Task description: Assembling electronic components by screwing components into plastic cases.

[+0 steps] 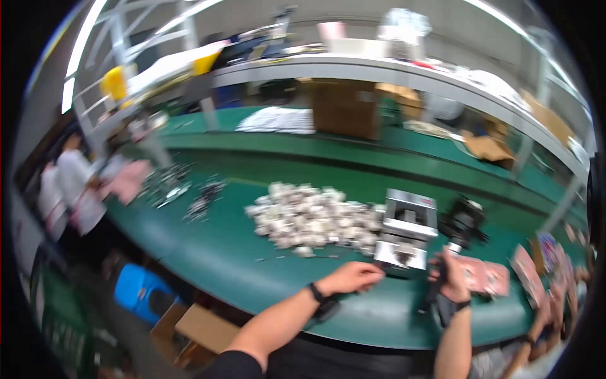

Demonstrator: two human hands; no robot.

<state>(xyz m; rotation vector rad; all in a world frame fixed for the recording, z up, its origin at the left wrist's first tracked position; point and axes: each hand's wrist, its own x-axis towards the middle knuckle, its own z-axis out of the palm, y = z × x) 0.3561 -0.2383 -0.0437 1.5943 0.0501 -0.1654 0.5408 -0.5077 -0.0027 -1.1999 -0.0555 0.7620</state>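
My left hand (pixel 353 277) is closed, its fingertips pressed together at the front edge of a grey metal machine (pixel 410 216). Whether anything is pinched in them is too blurred to see. On the machine's bright front plate (pixel 394 255) lie some small dark parts. Just right of it, my right hand (pixel 454 278) is wrapped round a dark, elongated tool (pixel 433 295) that points down toward the table; its exact kind is smeared by motion. A large heap of small whitish parts (pixel 309 218) spreads left of the machine.
Behind my right hand stands a black device (pixel 464 221). Pink trays (pixel 483 276) lie to its right, near other people's hands (pixel 555 297). Small metal pieces (pixel 205 197) are scattered at left. A shelf (pixel 353 65) spans the back. A blue stool (pixel 139 292) and open carton (pixel 205 325) stand below.
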